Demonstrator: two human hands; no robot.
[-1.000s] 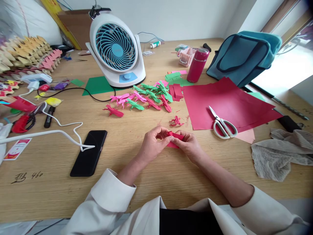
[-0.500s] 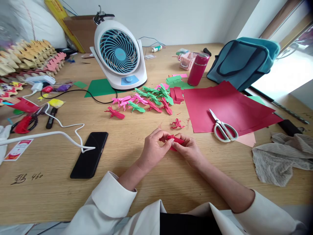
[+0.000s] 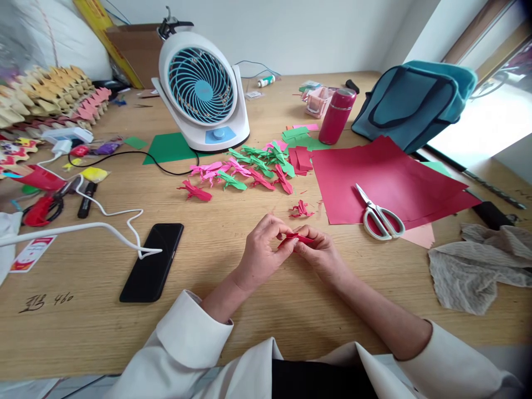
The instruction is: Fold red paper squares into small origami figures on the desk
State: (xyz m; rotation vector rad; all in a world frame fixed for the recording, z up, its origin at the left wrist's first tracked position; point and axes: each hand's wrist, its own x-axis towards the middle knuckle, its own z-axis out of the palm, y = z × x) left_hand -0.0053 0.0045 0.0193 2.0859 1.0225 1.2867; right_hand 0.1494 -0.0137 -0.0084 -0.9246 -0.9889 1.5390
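Note:
Between my two hands is a small folded piece of red paper (image 3: 296,238), partly hidden by the fingers. My left hand (image 3: 266,247) pinches its left end, thumb against fingertips. At the other end my right hand (image 3: 319,249) grips it the same way, and the thumbs nearly meet. Just beyond lies a small red folded-paper figure (image 3: 301,209). Farther off, several pink, green and red folded figures (image 3: 249,169) are heaped together. White-handled scissors (image 3: 379,215) rest half open on large red paper sheets (image 3: 386,177) to the right.
A white fan (image 3: 203,91) stands at the back, with a red flask (image 3: 337,116) and a blue bag (image 3: 411,105) to its right. A black phone (image 3: 152,262) and white cable (image 3: 103,226) lie left. A crumpled cloth (image 3: 477,266) is at the right edge.
The red paper has turned in my fingers; its left tip now pokes out by my left thumb, and the flap below is out of sight. Both hands keep their place.

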